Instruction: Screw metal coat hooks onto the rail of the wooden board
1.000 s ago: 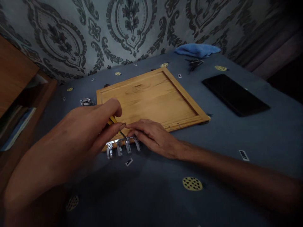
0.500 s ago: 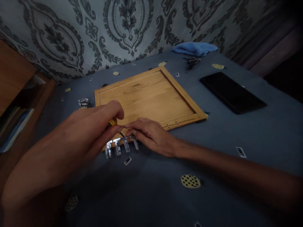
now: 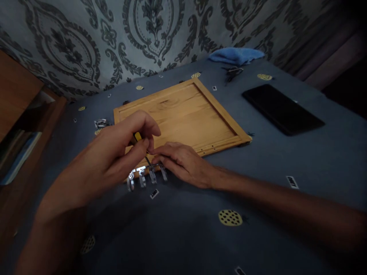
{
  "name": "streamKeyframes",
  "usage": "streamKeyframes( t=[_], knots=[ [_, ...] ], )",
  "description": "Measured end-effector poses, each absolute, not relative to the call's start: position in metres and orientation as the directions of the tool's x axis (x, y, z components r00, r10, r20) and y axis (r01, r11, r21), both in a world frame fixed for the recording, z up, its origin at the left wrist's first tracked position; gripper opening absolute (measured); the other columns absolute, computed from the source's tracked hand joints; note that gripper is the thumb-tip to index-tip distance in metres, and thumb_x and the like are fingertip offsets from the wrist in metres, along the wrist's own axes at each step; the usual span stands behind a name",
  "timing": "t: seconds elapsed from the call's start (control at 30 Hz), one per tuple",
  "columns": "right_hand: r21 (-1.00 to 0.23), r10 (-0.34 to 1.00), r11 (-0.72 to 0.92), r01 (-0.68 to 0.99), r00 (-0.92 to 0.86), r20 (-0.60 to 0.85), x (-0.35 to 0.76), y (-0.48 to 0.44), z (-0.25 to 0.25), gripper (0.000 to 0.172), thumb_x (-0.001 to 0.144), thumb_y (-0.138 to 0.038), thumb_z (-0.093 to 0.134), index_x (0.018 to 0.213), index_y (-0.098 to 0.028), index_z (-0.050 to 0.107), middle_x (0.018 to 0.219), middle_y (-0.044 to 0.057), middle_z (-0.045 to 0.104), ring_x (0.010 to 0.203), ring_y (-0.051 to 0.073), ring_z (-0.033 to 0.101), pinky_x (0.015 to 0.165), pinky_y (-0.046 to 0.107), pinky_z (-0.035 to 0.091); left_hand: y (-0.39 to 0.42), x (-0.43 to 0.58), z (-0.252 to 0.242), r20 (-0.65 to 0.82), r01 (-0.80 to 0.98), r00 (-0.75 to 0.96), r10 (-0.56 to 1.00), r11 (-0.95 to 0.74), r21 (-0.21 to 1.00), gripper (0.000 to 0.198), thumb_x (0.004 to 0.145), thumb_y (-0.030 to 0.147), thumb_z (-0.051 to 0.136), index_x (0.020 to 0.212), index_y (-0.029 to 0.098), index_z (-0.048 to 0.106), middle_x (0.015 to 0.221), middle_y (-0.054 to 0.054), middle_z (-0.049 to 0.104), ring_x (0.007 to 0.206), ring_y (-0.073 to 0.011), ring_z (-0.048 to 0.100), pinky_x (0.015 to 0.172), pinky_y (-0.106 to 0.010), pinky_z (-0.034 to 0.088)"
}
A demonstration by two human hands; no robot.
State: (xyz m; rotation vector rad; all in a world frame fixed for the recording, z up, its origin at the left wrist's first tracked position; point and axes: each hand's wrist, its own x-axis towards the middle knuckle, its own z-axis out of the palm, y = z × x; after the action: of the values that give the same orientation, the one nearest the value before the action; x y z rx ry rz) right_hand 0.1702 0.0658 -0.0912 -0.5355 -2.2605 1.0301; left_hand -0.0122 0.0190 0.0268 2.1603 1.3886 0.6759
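A yellow-handled screwdriver [image 3: 138, 136] is pinched in my left hand [image 3: 123, 147], its shaft slanting down to a metal hook rack [image 3: 141, 172]. Several curved hooks hang off the rack, which lies along the near edge of a framed wooden panel [image 3: 177, 114]. My right hand [image 3: 186, 164] rests low over the panel's near edge, its fingers closed at the rack's right end and close to the screwdriver shaft. Whatever those fingertips press or grip is too small to make out.
Small metal pieces [image 3: 101, 123] lie left of the panel. A black tablet-like slab [image 3: 282, 109] is on the right, with a blue cloth [image 3: 236, 55] and dark keys or scissors [image 3: 233, 72] at the back. A wooden shelf [image 3: 17, 95] stands at left.
My left hand has turned and its fingers have lifted around the screwdriver, showing more of the yellow handle. My right hand has stayed nearly in place.
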Motion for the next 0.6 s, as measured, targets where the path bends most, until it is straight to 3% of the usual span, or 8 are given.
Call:
streamKeyframes(
  t=[0.1,0.2,0.37,0.6],
  knots=[
    [-0.781,0.574,0.612,0.130,-0.751,0.325,0.170,0.066,-0.088,0.027,0.099,-0.015,0.046,0.118,-0.014,0.065,0.100,0.008,0.075,0.094,0.022,0.066,0.087,0.037,0.048,0.026,0.000,0.015,0.211,0.453,0.266,0.941,-0.315,0.834,0.020,0.096,0.039,0.055,0.093,0.020,0.062,0.072,0.000,0.057,0.065,-0.0141,0.057,0.059,-0.028,0.044],
    [-0.786,0.570,0.602,0.143,-0.766,0.297,0.171,0.066,-0.085,0.027,0.099,-0.015,0.046,0.117,-0.015,0.065,0.098,0.007,0.074,0.092,0.021,0.066,0.087,0.037,0.048,0.030,0.014,0.003,0.213,0.165,0.059,0.975,-0.220,0.962,0.024,0.096,0.040,0.057,0.082,0.020,0.061,0.054,0.006,0.040,0.049,-0.0096,0.040,0.051,-0.027,0.040],
    [-0.789,0.577,0.595,0.155,-0.766,0.284,0.172,0.066,-0.086,0.030,0.099,-0.016,0.045,0.121,-0.015,0.065,0.100,0.008,0.075,0.095,0.022,0.065,0.089,0.039,0.048,0.030,0.029,-0.007,0.254,-0.107,-0.080,0.964,-0.261,0.959,0.025,0.097,0.029,0.055,0.075,0.019,0.062,0.045,0.009,0.025,0.038,-0.0055,0.018,0.038,-0.024,0.019],
    [-0.772,0.579,0.613,0.168,-0.761,0.294,0.171,0.067,-0.088,0.031,0.099,-0.016,0.045,0.122,-0.016,0.065,0.102,0.008,0.074,0.097,0.022,0.065,0.091,0.039,0.048,0.029,0.029,-0.006,0.251,-0.139,-0.105,0.962,-0.264,0.954,0.023,0.097,0.026,0.056,0.075,0.018,0.060,0.045,0.010,0.020,0.036,-0.0043,0.014,0.036,-0.022,0.016]
  ],
)
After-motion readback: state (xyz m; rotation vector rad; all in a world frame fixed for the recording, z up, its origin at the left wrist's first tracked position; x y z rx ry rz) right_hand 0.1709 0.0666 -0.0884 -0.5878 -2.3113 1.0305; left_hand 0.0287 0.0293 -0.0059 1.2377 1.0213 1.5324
